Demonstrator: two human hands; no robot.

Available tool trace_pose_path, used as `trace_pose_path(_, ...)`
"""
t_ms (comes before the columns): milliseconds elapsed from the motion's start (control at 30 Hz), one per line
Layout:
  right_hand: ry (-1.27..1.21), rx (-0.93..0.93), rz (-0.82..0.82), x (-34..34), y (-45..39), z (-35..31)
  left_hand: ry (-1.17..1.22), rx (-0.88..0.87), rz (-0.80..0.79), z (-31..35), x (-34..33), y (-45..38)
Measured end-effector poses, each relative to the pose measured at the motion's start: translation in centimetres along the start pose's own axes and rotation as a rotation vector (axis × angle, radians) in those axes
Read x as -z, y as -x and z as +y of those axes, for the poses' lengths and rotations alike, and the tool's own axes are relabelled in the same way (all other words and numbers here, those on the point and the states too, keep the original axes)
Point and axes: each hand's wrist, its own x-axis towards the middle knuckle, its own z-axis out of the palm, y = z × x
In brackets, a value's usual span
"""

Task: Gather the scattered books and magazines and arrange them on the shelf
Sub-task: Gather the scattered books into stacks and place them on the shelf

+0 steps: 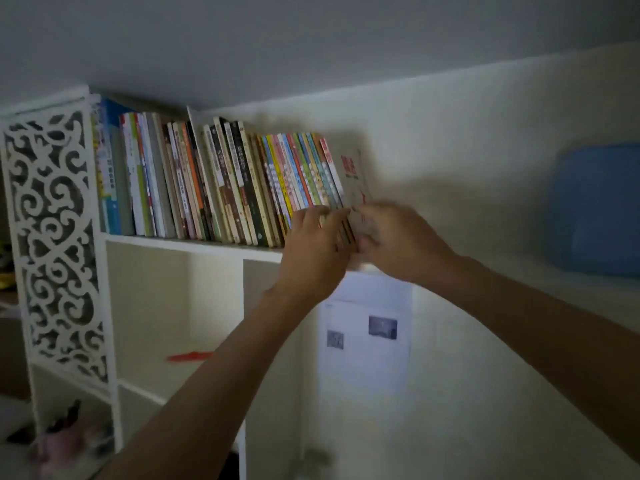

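Observation:
A long row of books [221, 181] stands leaning leftward on the top board of a white shelf [194, 244]. At the row's right end a thin white book with red print [355, 174] leans against the others. My right hand [398, 242] grips this book at its lower edge. My left hand [315, 251] lies with straight fingers against the lower spines of the last colourful books, just left of the white one. The bottom of those books is hidden behind both hands.
A carved white side panel [52, 244] closes the shelf's left end. Lower compartments hold a red flat object [188, 356] and dark and pink things [69, 434] at the bottom. A paper sheet [367, 330] hangs on the wall; a blue object [595, 209] sits far right.

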Motion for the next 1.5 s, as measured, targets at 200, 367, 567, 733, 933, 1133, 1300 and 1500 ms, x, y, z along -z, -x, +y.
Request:
trace_pose_path(200, 0.044, 0.064, -0.11, -6.0, 19.6, -2.3, 0.428, 0.139, -0.229, 3.8, -5.0, 19.7)
trace_pose_path(367, -0.14, -0.439, -0.601, -18.2, 38.2, 1.9, 0.463, 0.416, -0.726, 3.4, -14.2, 38.1)
trace_pose_path(567, -0.196, -0.833, -0.829, -26.3, 50.1, 5.2, 0.4, 0.72, -1.116, -1.0, -22.3, 49.3)
trace_pose_path(733, -0.15, -0.936, -0.884, -29.2, 52.1, 7.1, 0.145, 1.036, -1.275, -4.4, -27.7, 51.4)
trace_pose_path(933, 0.112, -1.004, -1.143, -33.7, 55.3, 4.0, -0.046, 1.041, -1.091, -3.6, -31.7, 51.5)
trace_pose_path(1133, 0.148, -1.048, -1.033, -34.9, 56.9, 3.2, 0.155, 1.159, -0.991, -5.8, -31.6, 50.9)
trace_pose_path(1300, 0.157, -1.057, -0.98, -34.7, 57.5, 3.4, 0.246, 0.964, -0.813, -6.3, -27.9, 49.3)
trace_pose_path(1500, 0.165, -1.054, -0.979, -34.0, 57.4, 3.3, 0.224, 0.777, -0.7, -6.0, -24.4, 46.1)
